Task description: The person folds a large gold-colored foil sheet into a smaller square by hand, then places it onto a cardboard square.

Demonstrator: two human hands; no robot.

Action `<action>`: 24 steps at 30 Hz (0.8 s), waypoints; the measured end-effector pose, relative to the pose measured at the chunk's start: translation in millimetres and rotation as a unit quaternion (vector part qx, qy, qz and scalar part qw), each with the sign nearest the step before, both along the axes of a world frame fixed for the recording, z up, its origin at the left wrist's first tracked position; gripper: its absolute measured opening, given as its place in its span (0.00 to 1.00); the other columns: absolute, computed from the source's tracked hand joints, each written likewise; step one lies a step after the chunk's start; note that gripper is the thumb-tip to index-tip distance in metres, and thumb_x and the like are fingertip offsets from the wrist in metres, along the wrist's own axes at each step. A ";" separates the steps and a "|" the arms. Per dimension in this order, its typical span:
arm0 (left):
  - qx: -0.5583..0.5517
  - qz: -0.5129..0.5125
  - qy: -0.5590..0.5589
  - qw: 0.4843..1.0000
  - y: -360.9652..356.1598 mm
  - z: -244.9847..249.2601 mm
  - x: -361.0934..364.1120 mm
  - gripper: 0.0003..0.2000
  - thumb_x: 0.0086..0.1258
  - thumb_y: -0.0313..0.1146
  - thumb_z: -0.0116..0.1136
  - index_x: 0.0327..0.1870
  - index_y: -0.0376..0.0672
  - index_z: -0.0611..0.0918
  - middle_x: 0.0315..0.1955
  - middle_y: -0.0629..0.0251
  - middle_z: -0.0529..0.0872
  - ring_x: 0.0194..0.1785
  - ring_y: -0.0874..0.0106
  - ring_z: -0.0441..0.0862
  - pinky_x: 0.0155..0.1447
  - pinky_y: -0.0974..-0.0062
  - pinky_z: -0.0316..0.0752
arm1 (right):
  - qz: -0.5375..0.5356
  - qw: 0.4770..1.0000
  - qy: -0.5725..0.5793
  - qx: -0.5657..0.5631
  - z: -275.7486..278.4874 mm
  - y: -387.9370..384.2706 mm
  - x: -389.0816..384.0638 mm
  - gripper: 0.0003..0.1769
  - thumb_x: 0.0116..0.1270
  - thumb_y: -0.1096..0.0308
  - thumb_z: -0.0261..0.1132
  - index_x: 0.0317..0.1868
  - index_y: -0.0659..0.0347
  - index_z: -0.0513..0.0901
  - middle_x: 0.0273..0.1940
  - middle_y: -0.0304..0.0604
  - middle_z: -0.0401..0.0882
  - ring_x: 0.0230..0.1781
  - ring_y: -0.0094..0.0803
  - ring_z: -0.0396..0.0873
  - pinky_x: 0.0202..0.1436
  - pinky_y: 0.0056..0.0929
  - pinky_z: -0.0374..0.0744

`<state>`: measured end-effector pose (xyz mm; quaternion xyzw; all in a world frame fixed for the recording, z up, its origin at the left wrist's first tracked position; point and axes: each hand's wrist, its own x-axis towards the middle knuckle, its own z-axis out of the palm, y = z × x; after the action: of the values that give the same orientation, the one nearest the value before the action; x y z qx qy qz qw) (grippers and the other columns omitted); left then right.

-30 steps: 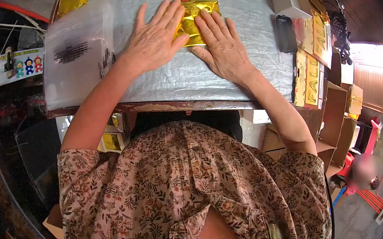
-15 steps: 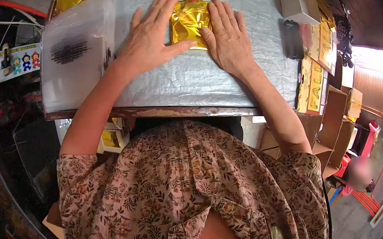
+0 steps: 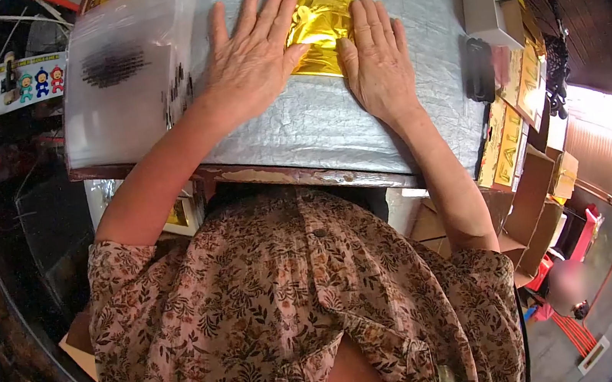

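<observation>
**Hand Position at Gold Foil Packet**

The left hand [image 3: 247,63] is lying palm down with fingers spread, its thumb meeting the left edge of the gold foil packet [image 3: 320,34]. The right hand [image 3: 384,65] is resting flat, unclamped, along the packet's right edge. The packet is lying on the silver table cover [image 3: 284,140]. Clear plastic sheets [image 3: 111,116] are lying left of the packet; an open white box [image 3: 483,13] is standing to its right.

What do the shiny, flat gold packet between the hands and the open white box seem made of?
The gold packet looks like glossy metallised film or foil, judging by its glints and creases. The white box is probably matte card, with thin, flat walls.
</observation>
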<state>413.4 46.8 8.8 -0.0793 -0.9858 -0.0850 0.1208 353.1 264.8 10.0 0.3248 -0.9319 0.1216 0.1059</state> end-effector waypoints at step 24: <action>-0.031 -0.090 -0.030 0.995 -2.2 5.8 -21.3 0.42 0.80 0.64 0.44 0.84 0.41 0.58 0.85 0.61 0.54 0.87 0.65 0.48 0.85 0.41 0.37 | 0.005 1.000 -0.008 -0.020 2.1 13.9 -8.3 0.36 0.84 0.52 0.50 0.83 0.63 0.55 0.83 0.55 0.56 0.84 0.48 0.55 0.84 0.56 0.52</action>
<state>392.2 44.6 14.6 -0.1685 -0.9801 -0.0674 0.0805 344.8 278.7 12.1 0.3259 -0.9287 0.1433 0.1038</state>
